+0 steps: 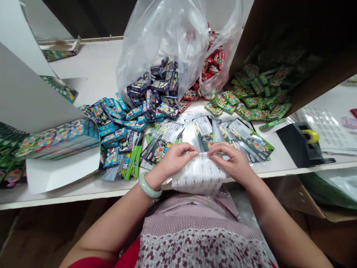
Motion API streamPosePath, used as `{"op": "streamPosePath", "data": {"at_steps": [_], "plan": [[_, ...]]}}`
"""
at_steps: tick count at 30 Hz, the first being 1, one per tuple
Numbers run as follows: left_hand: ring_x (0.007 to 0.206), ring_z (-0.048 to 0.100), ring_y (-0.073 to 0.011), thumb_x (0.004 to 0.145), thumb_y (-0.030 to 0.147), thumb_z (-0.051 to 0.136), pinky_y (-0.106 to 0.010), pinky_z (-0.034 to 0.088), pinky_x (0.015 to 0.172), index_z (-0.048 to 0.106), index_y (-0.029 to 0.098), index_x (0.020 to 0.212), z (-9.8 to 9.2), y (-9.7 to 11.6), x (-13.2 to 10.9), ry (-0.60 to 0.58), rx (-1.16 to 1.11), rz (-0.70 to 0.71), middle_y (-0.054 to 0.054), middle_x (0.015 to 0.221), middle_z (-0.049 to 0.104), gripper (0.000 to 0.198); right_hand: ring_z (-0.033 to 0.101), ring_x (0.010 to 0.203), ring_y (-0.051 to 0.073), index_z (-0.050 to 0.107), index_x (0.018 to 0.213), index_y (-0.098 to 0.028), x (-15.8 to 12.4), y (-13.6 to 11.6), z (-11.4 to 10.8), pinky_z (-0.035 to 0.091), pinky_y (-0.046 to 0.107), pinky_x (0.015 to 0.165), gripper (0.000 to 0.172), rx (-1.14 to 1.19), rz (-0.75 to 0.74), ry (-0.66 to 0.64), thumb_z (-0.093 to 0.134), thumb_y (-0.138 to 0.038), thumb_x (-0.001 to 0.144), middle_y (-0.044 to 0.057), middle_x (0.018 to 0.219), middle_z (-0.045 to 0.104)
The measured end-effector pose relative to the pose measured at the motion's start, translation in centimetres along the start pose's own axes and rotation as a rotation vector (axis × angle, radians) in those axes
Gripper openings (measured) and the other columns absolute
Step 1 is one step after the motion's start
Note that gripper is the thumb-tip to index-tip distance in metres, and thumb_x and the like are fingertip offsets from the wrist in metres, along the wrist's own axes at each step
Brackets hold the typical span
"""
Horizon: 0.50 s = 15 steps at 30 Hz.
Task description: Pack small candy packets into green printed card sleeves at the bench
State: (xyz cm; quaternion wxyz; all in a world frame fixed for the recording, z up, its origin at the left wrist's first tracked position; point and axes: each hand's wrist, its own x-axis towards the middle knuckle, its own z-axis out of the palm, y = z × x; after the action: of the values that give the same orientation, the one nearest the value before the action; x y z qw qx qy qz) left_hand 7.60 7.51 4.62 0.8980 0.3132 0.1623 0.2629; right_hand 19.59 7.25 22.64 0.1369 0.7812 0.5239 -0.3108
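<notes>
My left hand (174,160) and my right hand (227,160) both pinch the top edge of a translucent sheet of round printed labels (199,175), which hangs over the table's front edge. The fingertips of both hands rest close together on the sheet. Just beyond my hands lies a row of flat plastic-wrapped card packs (206,136) with green and black printing. A pale green bangle (150,185) circles my left wrist. My forearms and patterned apron hide the table edge below the sheet.
A heap of small blue boxes (152,87) spills from a clear plastic bag (164,44), with red packets (213,63) beside it and green packets (251,98) to the right. A black tape dispenser (302,143) and label sheets (326,130) lie right; a white carton flap (55,178) stands left.
</notes>
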Motion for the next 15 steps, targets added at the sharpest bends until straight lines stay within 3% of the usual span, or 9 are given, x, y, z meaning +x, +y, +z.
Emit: {"op": "streamPosePath", "data": {"at_steps": [3, 7, 15], "plan": [[0.071, 0.059, -0.0124, 0.085, 0.028, 0.058, -0.027, 0.046, 0.071, 0.067, 0.017, 0.075, 0.29, 0.06, 0.05, 0.017, 0.042, 0.051, -0.002, 0.073, 0.067, 0.018, 0.061, 0.102, 0.018, 0.066, 0.102, -0.024, 0.19, -0.14, 0.09, 0.047, 0.036, 0.09, 0.015, -0.067, -0.024, -0.012, 0.062, -0.026, 0.087, 0.005, 0.104, 0.067], [0.072, 0.059, -0.0122, 0.086, 0.026, 0.056, -0.028, 0.046, 0.072, 0.067, 0.018, 0.075, 0.62, 0.47, 0.21, 0.027, 0.076, 0.122, -0.001, 0.074, 0.066, 0.017, 0.063, 0.094, 0.019, 0.067, 0.092, -0.024, 0.73, -0.75, 0.06, 0.047, 0.036, 0.086, 0.007, -0.158, -0.078, -0.068, 0.06, -0.023, 0.089, 0.004, 0.095, 0.069], [0.071, 0.059, -0.0123, 0.084, 0.024, 0.058, -0.028, 0.048, 0.074, 0.068, 0.017, 0.077, 0.84, 0.52, 0.33, 0.014, 0.049, 0.068, -0.001, 0.074, 0.067, 0.014, 0.062, 0.098, 0.021, 0.065, 0.088, -0.024, 0.27, -0.67, 0.56, 0.045, 0.04, 0.087, 0.009, -0.227, -0.116, 0.0, 0.057, -0.02, 0.089, 0.003, 0.096, 0.068]]}}
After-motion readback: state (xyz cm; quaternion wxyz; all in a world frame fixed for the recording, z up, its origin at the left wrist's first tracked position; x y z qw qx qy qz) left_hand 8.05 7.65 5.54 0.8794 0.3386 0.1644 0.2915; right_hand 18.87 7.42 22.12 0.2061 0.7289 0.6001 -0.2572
